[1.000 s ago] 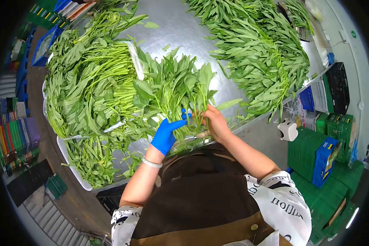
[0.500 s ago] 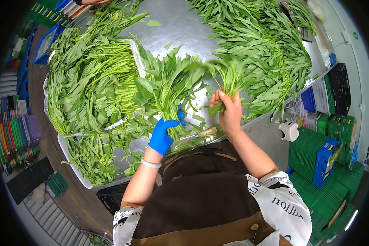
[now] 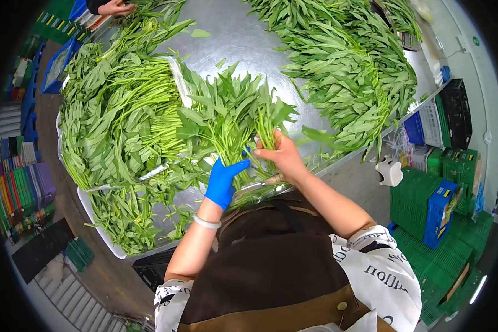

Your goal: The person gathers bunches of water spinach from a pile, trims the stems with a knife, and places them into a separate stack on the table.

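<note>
My left hand [image 3: 222, 182], in a blue glove, is wrapped round the lower stems of a leafy bunch of water spinach [image 3: 224, 119]. Bare and close beside it, my right hand [image 3: 282, 157] grips a smaller handful of water spinach stems [image 3: 266, 122]. The leaves of both point away from me and partly overlap. Below my hands, a tool with a wooden handle [image 3: 275, 179] lies at the near table edge; its other end is hard to make out. A blurred loose leaf [image 3: 317, 134] shows right of my right hand.
A large heap of water spinach [image 3: 122, 116] lies to the left, in front of a white tub [image 3: 108, 239] of loose leaves. Another long pile [image 3: 343, 72] covers the right side of the metal table [image 3: 218, 47]. A co-worker's hand [image 3: 116, 7] is at top left. Green crates [image 3: 412, 205] stand right.
My right hand has moved left with its stems, up against the bunch in my left hand. More of the co-worker's hand shows at top left.
</note>
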The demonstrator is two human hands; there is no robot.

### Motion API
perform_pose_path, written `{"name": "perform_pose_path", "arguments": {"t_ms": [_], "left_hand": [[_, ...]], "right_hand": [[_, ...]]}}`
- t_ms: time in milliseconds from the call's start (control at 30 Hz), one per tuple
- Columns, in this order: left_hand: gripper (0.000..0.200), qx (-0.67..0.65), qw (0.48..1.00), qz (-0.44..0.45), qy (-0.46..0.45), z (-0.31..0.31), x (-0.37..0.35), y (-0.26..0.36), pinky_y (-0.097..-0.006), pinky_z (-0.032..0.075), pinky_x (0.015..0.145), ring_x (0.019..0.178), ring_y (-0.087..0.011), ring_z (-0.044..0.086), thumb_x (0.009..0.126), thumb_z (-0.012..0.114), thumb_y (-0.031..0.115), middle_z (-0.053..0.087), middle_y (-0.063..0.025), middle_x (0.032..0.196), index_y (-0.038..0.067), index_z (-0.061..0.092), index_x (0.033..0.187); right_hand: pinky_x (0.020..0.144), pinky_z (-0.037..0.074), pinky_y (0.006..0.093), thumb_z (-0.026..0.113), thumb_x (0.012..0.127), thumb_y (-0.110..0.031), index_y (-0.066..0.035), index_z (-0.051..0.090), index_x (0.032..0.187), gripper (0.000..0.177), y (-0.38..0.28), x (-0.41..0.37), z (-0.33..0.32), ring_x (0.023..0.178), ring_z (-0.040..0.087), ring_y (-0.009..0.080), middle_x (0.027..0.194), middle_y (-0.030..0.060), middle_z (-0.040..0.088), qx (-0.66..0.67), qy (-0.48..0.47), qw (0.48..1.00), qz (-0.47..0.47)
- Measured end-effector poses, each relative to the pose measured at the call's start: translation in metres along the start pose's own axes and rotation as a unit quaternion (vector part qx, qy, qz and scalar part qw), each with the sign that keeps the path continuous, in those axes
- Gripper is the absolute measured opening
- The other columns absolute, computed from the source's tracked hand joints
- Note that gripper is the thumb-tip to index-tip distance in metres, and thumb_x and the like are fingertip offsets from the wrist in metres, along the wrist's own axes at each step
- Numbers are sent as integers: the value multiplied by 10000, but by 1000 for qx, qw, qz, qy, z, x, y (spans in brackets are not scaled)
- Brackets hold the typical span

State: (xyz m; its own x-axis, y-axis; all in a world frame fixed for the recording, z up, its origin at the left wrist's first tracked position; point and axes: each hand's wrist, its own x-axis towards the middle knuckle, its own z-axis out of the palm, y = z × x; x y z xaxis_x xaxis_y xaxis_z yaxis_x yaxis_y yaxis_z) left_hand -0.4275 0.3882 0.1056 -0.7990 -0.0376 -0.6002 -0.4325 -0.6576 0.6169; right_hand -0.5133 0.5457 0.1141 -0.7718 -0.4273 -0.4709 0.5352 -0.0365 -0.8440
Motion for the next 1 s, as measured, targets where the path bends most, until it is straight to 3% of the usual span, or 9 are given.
{"name": "perform_pose_path", "arguments": {"t_ms": [300, 433, 533, 567, 667, 767, 867, 933, 1000], "left_hand": [[315, -110, 993, -30, -15, 0, 7, -1, -322, 511, 825, 924, -195, 637, 805, 658, 18, 658, -82, 1025, 25, 594, 1113], [266, -124, 991, 0, 42, -8, 9, 1, -327, 542, 735, 818, -203, 644, 821, 643, 45, 652, -98, 967, 22, 573, 1076], [291, -105, 993, 32, 42, -9, 9, 10, -309, 540, 721, 801, -187, 633, 817, 643, 42, 646, -93, 957, 14, 569, 1098], [307, -94, 994, 39, 36, -6, 7, 15, -307, 538, 725, 804, -187, 632, 814, 645, 40, 645, -94, 964, 12, 568, 1110], [365, -59, 997, 54, 17, -6, 6, 18, -299, 533, 741, 817, -188, 636, 802, 651, 23, 650, -97, 1013, 4, 564, 1156], [347, -33, 996, 83, 30, 3, -6, 16, -294, 528, 748, 833, -185, 643, 783, 669, 5, 656, -80, 982, 2, 587, 1120], [366, 12, 996, 79, 45, -1, 1, 3, -316, 516, 804, 882, -191, 633, 774, 680, 19, 649, -93, 1003, 0, 571, 1122], [350, 58, 995, 73, 36, 0, 4, -4, -323, 502, 829, 904, -172, 627, 772, 694, 29, 651, -75, 1019, 11, 582, 1103], [335, 62, 996, 64, -1, -1, 4, -9, -320, 494, 841, 917, -163, 623, 778, 693, 39, 653, -65, 1027, 18, 588, 1095]], "right_hand": [[726, 487, 279, 645, 843, 32, -22, 496, 1157, 352, 4, -16, 10, 771, 570, 127, 945, 26, 568, 100, -26, 995, -7], [673, 469, 279, 620, 878, -18, -36, 465, 1196, 354, -17, -30, -12, 768, 555, 123, 952, 28, 552, 271, -173, 947, 12], [699, 478, 293, 613, 892, -46, -25, 476, 1190, 328, -42, -30, -20, 772, 565, 140, 945, 50, 582, -26, -55, 997, -50], [743, 491, 307, 578, 919, -46, -17, 509, 1165, 257, -38, -20, -32, 820, 588, 148, 952, 72, 625, -294, 15, 945, -143], [796, 480, 291, 559, 940, -66, 15, 561, 1076, 159, -41, -6, -40, 863, 609, 153, 975, 91, 648, -177, 160, 948, -211], [792, 490, 289, 544, 944, -73, 28, 575, 1048, 148, -49, -13, -27, 860, 620, 146, 962, 110, 656, -25, 163, 932, -322], [773, 501, 290, 545, 945, -102, 18, 578, 1046, 161, -34, -16, -9, 857, 629, 148, 950, 109, 662, 5, 30, 977, -212], [694, 486, 281, 561, 942, -133, -4, 575, 1006, 144, -14, -10, -2, 767, 607, 137, 862, 76, 651, -58, -65, 996, -9], [631, 449, 263, 591, 928, -149, -23, 572, 977, 136, 11, -12, 8, 697, 563, 112, 798, 43, 618, -23, -37, 997, 60]]}}
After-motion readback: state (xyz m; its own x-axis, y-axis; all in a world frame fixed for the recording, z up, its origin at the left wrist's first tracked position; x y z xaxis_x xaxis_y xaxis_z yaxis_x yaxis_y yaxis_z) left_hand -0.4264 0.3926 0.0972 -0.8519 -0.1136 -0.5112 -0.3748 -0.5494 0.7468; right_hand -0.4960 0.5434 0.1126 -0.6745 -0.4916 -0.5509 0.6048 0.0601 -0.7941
